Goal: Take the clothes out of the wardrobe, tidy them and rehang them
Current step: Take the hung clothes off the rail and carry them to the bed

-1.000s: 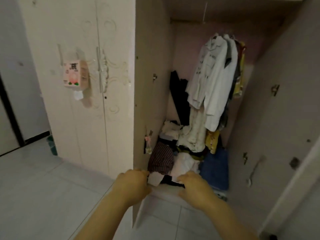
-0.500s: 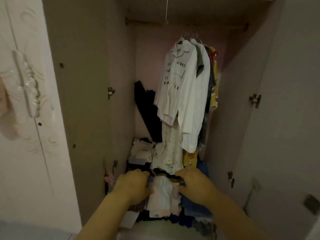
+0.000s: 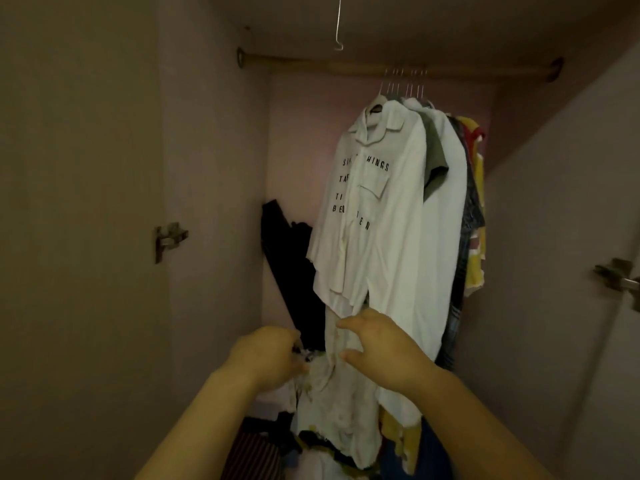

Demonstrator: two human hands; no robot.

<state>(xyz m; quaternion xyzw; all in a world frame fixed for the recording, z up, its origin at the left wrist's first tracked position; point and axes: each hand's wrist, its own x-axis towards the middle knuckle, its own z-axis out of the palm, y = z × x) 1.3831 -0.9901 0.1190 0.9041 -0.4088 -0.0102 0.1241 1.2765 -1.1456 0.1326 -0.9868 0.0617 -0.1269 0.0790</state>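
Observation:
Inside the open wardrobe, a white shirt with black letters (image 3: pixel 381 220) hangs foremost on the wooden rail (image 3: pixel 311 64), with several other hung garments behind it to the right. A long cream garment (image 3: pixel 332 410) droops below the shirt onto the pile of loose clothes (image 3: pixel 256 452) on the wardrobe floor. My right hand (image 3: pixel 377 351) is at the shirt's lower hem, thumb and forefinger spread apart around the cream cloth. My left hand (image 3: pixel 266 355) is just left of that cloth, fingers curled away from me; what they hold is hidden.
A black garment (image 3: pixel 294 265) leans against the back wall on the left. A yellow garment (image 3: pixel 476 237) hangs at the far right. A bare wire hook (image 3: pixel 337 26) dangles from the top. Hinges stick out on the left wall (image 3: pixel 169 237) and the right door (image 3: pixel 616 275).
I have moved closer into the wardrobe. Both hands rose from the white cloth in the floor pile up to the hem of the hanging shirt, and the right hand opened.

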